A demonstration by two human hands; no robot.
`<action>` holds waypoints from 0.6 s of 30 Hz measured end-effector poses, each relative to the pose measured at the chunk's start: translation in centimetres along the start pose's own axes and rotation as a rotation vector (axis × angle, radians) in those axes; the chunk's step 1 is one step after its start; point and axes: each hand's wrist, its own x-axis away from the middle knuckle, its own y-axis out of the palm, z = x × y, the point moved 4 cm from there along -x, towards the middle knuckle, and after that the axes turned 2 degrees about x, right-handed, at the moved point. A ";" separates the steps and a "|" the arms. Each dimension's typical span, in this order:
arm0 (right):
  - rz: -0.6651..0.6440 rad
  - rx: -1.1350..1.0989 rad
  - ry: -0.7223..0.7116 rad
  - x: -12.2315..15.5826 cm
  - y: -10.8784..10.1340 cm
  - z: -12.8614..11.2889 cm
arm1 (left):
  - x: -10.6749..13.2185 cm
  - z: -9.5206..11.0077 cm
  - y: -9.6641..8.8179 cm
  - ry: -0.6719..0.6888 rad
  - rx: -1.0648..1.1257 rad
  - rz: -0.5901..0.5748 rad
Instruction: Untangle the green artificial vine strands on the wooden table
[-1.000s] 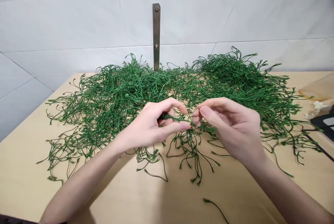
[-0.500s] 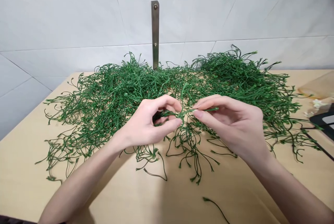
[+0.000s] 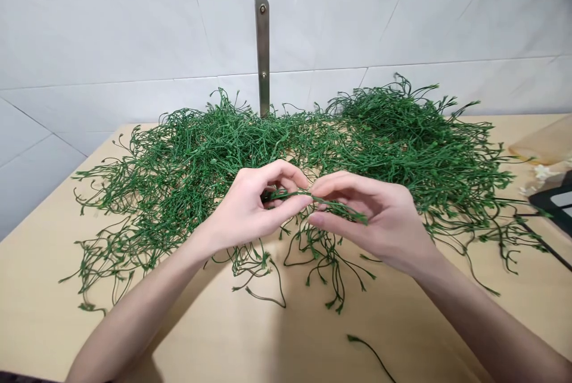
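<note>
Thumb and fingers of my left hand (image 3: 263, 201) are closed on a small bundle of thin green artificial plant stems (image 3: 342, 209). The flared tips of these stems stick out to the right. My right hand (image 3: 370, 210) is around that end, its index fingertip by the stems close to my left thumb. A gap shows between my right thumb and index finger, with the stems passing through it. Behind and below both hands spreads a tangled heap of similar green stems (image 3: 214, 145).
The wooden table (image 3: 214, 335) meets a tiled wall (image 3: 134, 25), with a metal bracket (image 3: 263, 55) upright against it. One loose stem (image 3: 373, 353) lies at the front. At the right are a black object (image 3: 554, 201), small white pieces (image 3: 543, 173) and a translucent bag (image 3: 545, 139).
My right hand has moved left, towards my left hand, and its thumb and finger have parted from the stem they pinched. The stem ends now slope down to the right. My left hand keeps its hold.
</note>
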 end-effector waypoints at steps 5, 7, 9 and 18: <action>0.128 0.145 -0.094 0.4 0.0 -0.1 | -0.1 -0.1 0.1 -0.014 -0.017 -0.033; 0.155 0.167 -0.104 0.5 0.0 -0.1 | -0.1 -0.1 0.1 -0.019 -0.009 -0.031; 0.162 0.162 -0.111 0.5 0.0 -0.3 | -0.1 -0.2 0.1 -0.031 0.006 -0.028; 0.168 0.049 0.031 0.2 -0.1 0.2 | 0.2 -0.5 0.4 -0.110 0.003 -0.085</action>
